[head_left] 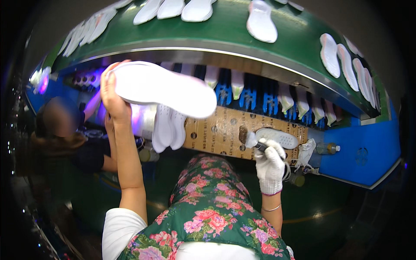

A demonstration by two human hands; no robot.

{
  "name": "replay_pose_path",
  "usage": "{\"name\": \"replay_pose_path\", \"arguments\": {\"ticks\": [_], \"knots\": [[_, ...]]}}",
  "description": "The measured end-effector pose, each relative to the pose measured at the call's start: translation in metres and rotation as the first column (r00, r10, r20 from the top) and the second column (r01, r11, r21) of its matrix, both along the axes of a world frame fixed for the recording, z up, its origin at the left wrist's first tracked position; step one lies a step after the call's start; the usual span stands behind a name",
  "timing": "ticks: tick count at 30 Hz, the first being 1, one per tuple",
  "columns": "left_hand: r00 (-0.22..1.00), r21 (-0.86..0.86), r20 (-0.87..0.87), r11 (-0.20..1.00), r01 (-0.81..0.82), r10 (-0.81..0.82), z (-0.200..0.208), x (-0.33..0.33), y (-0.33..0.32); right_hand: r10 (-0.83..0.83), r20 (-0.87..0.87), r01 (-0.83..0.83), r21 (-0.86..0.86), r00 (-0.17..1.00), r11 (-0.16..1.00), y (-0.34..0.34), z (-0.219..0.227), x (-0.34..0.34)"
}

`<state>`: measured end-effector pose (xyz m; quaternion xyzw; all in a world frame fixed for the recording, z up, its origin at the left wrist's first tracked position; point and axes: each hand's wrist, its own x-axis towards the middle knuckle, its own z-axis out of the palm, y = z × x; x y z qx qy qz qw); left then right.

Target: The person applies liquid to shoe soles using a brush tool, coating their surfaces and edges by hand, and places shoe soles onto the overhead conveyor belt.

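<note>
Cardboard-faced worktop (208,138), brown and printed, runs below a green conveyor belt (225,28) with a metal edge; white soles (262,21) lie spaced along the belt. At the worktop's right end lies a clear plastic bottle (326,149) — contents too small to make out — just beside a crumpled white plastic bag (306,151).

Left hand (115,97), bare: grip closed on one end of a smooth white shoe sole (160,89), held raised over the worktop's left part. Right hand (269,167), in a white knitted glove: grip closed around the dark handle of a brush (261,146), its brown bristle head beside a pale, perforated insole-shaped piece (281,139) lying on the cardboard.

Two further white soles (167,130) lie side by side at left. Under the belt, pale shoe uppers (237,84) hang among blue holders (248,99) — the raised sole blocks part of this row. A blue panel (362,149) stands at right; a co-worker (89,149) is at left.
</note>
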<state>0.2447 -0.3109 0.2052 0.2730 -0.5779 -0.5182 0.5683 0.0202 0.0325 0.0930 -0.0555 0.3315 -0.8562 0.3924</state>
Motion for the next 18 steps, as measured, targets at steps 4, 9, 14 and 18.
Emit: {"name": "replay_pose_path", "arguments": {"ticks": [4,9,14,18], "knots": [[0.871,0.279,0.305,0.911,0.305,-0.385,-0.055,-0.023,0.03,0.154,-0.096,-0.159,-0.045,0.983,0.986,-0.04,0.044,0.006],[0.742,0.733,-0.223,0.392,0.555,-0.632,-0.135,-0.03,0.085,0.299,-0.132,-0.292,0.074,0.945,0.954,-0.064,0.058,0.029],[0.636,0.672,-0.597,0.129,0.729,-0.488,-0.153,-0.016,0.162,0.294,-0.295,-0.225,0.247,0.909,0.943,-0.06,0.047,0.032],[0.423,0.515,-0.811,-0.15,0.844,-0.404,-0.155,-0.019,0.181,0.369,-0.388,-0.239,0.345,0.844,0.908,-0.056,0.053,0.027]]}}
